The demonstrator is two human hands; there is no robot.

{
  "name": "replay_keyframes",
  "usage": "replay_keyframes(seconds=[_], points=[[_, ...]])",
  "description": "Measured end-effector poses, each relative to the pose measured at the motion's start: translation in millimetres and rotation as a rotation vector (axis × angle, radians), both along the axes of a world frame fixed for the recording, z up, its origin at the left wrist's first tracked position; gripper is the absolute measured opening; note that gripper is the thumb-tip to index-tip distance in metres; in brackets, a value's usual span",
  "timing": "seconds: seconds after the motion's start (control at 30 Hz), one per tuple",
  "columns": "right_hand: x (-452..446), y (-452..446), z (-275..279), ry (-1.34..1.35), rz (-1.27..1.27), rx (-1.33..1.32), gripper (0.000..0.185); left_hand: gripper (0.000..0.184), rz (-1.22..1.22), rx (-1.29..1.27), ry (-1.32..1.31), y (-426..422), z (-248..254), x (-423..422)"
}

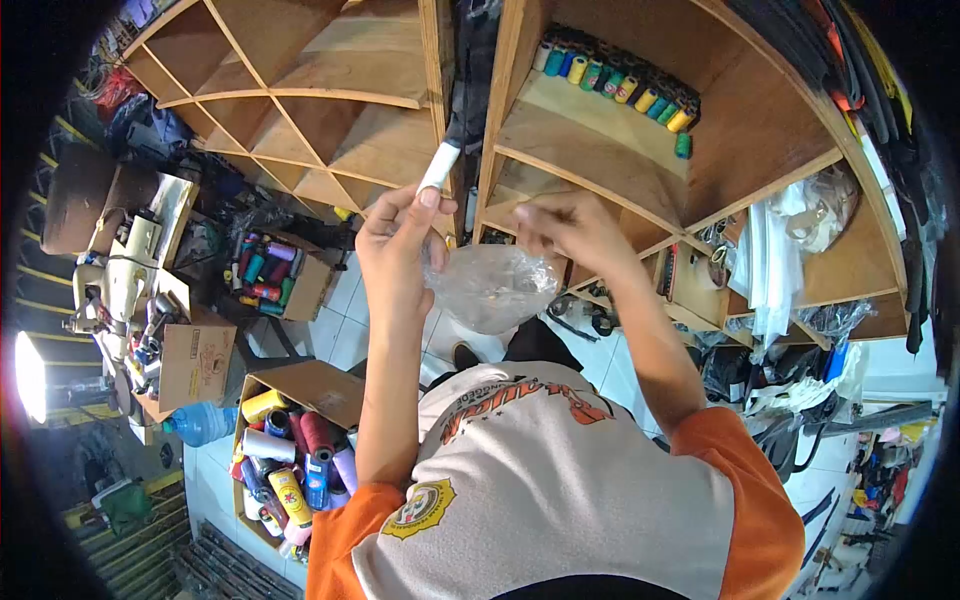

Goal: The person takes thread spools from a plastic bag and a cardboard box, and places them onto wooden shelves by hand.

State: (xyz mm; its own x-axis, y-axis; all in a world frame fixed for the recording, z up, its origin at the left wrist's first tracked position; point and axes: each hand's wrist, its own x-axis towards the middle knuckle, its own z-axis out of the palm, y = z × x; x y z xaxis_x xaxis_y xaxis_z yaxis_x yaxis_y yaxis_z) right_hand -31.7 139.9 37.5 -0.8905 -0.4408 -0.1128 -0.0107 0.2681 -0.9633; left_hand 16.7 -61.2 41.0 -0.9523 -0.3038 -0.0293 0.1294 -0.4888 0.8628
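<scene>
My left hand [402,240] is raised in front of me, thumb and fingers closed round a small white cylinder with a dark end [438,168]; it looks like a thread spool. Between my hands hangs a clear plastic bag [490,290], its left edge at my left fingers. My right hand [575,232] is curled at the bag's upper right edge and seems to pinch it; the fingertips are partly hidden. Ahead on a shelf, rows of small thread spools [615,85] in green, yellow and blue stand close together.
Wooden shelving [560,155] fills the space ahead. At lower left stands a cardboard box [315,385] of large thread cones, with another spool box [305,285] beyond it. A sewing machine [125,290] is at left. Plastic bags [775,260] hang at right.
</scene>
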Motion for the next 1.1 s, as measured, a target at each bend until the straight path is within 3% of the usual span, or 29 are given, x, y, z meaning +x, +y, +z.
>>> replay_keyframes(seconds=[0.07, 0.17, 0.23, 0.27, 0.37, 0.4, 0.53, 0.63, 0.77, 0.83, 0.87, 0.9, 0.97, 1.03, 1.07, 1.1], points=[[-13.9, 15.3, -14.9, 0.586, -0.087, 0.202, 0.024, 0.024, -0.008, -0.024, -0.011, 1.5, -0.4, 1.4], [-2.9, 11.5, 21.2, 0.403, -0.266, 0.254, 0.034, 0.026, -0.035, -0.053, 0.001, 3.7, 0.6, 2.2], [-2.3, 11.1, 27.9, 0.507, -0.325, 0.087, 0.040, 0.029, -0.064, -0.038, 0.018, 6.5, 2.2, 2.7], [0.4, 12.2, 33.0, 0.393, -0.304, 0.099, 0.044, 0.032, -0.069, -0.042, 0.000, 9.2, 3.4, 3.0], [0.6, -1.6, 28.2, 0.566, -0.193, -0.136, 0.043, 0.032, -0.087, -0.094, -0.012, 17.6, 5.5, 1.9], [5.0, -6.1, 33.5, 0.664, -0.181, -0.115, 0.041, 0.031, -0.103, -0.151, -0.040, 19.4, 7.7, 3.4], [19.8, -6.2, 53.9, 0.371, -0.025, 0.186, 0.031, 0.027, -0.170, -0.292, 0.010, 24.2, -5.7, 4.5], [12.0, 1.9, 46.2, 0.340, -0.012, 0.085, 0.029, 0.027, -0.179, -0.287, 0.026, 29.8, -10.4, 4.3], [-2.4, 27.2, 48.7, 0.450, -0.379, -0.079, 0.031, 0.026, -0.139, -0.178, 0.004, 30.8, -12.6, 0.2], [-5.6, 47.5, 79.4, 0.310, -0.753, 0.130, 0.036, 0.027, -0.118, -0.151, 0.010, 27.9, -14.5, -3.7], [-10.4, 52.4, 79.4, 0.506, -0.765, 0.108, 0.036, 0.028, -0.105, -0.144, 0.014, 27.3, -13.5, -4.7], [-15.2, 56.3, 77.6, 0.703, -0.774, 0.083, 0.036, 0.029, -0.094, -0.137, 0.018, 26.9, -12.9, -5.4], [-18.8, 67.1, 68.6, 0.733, -0.656, 0.049, 0.035, 0.030, -0.110, -0.119, 0.018, 27.7, -13.0, -6.5], [-17.3, 80.0, 50.8, 0.396, -0.420, 0.037, 0.034, 0.029, -0.133, -0.123, 0.017, 30.8, -13.1, -8.1], [-17.5, 75.0, 42.4, 0.391, -0.354, -0.029, 0.034, 0.030, -0.148, -0.120, 0.012, 32.2, -15.1, -8.8], [-22.5, 78.8, 39.8, 0.383, -0.441, 0.245, 0.034, 0.031, -0.164, -0.119, 0.008, 33.2, -19.6, -8.4]])
